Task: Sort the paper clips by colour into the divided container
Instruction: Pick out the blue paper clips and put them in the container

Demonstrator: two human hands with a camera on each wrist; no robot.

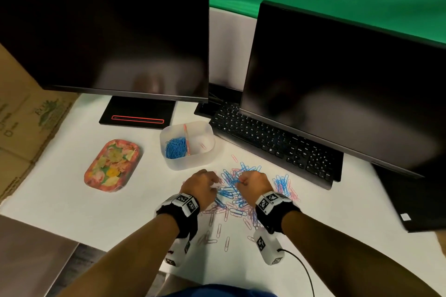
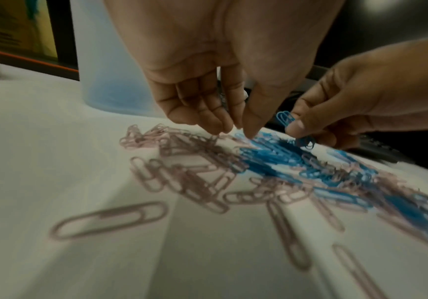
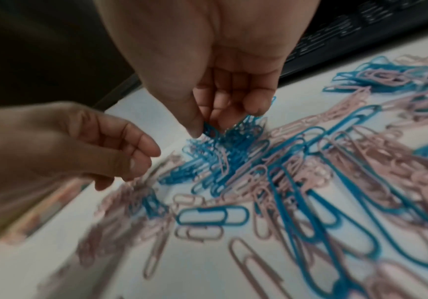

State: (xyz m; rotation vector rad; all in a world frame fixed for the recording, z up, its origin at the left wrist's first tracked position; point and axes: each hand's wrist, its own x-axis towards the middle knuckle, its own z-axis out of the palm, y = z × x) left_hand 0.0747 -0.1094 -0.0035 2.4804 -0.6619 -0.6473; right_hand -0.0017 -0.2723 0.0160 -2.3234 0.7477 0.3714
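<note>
Head view: print on the cardboard box (image 1: 26, 116) at the left is too blurred to read. The divided container (image 1: 187, 144), translucent, stands on the white counter (image 1: 101, 212) between the floral tray (image 1: 112, 165) and the keyboard (image 1: 272, 142); its left compartment holds blue clips (image 1: 176, 147), the right a few pink ones. A mixed pile of paper clips (image 1: 231, 190) lies just in front, both hands over it. 2 dark monitors crowd the far edge.

Left wrist view: the left hand (image 2: 208, 97) has its fingers bent down with their tips together at the pile; whether it holds a clip I cannot tell.

Right wrist view: the right hand (image 3: 220, 97) pinches a bunch of blue clips.
</note>
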